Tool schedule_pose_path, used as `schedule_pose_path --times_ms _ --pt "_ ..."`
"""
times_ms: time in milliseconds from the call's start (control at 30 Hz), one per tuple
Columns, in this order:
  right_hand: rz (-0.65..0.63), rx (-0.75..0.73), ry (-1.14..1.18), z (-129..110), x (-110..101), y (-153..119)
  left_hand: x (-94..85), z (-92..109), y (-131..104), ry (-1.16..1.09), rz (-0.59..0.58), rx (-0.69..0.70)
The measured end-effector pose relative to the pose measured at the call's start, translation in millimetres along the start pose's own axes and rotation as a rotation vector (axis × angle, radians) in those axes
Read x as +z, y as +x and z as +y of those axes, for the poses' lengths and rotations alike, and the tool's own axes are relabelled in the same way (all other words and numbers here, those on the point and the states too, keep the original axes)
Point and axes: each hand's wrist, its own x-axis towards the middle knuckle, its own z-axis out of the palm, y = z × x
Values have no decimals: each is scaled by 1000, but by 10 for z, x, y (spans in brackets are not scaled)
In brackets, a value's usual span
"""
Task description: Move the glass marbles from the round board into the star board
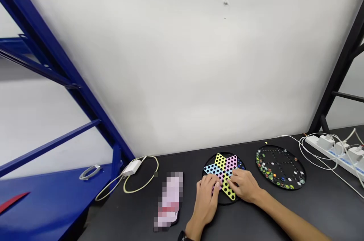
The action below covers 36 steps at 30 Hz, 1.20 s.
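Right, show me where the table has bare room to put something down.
Bare table: near left, between the white charger and the pixelated pink thing; near right, between the right forearm and the cords. Only a narrow strip separates the pink thing and left hand. Crowded: the star board under both hands, and around the power strip.

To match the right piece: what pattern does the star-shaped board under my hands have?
Yellow, pink and light-blue sections dotted with black holes; the head view shows the board best.
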Motion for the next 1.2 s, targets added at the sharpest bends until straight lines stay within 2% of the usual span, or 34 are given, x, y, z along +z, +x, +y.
schedule_pose_path --times_ms 100,333,467,567,633,700,767,833,900,1000,1200 --pt "-16 -15 -27 -66 -61 -75 6 -16 -8 -4 -6 4" --pt "-163 45 -11 -311 -340 -309 19 -35 -2 -20 -7 4" --pt "-241 -4 22 -318 -438 -490 19 -42 -2 -19 -20 5" --pt "-244 12 23 -138 -487 -645 17 -42 -8 -27 -22 5" --pt "-144 156 -25 99 -551 -763 12 -34 -12 -32 -20 -3" --pt "-18 375 -135 392 -658 -885 3 -21 -14 -36 -23 -13" --pt "17 525 -232 663 -793 -995 -7 -9 -12 -43 -31 -18" --pt "-17 569 -254 839 -922 -1070 -15 -4 -9 -55 -35 -19" --pt "-51 572 -228 897 -1005 -1093 -16 -6 -6 -66 -34 -19" --pt "-68 579 -177 847 -1012 -1044 -12 -11 -5 -70 -32 -15" --pt "-24 557 -142 789 -763 -948 -16 -3 -16 -51 -5 -13"
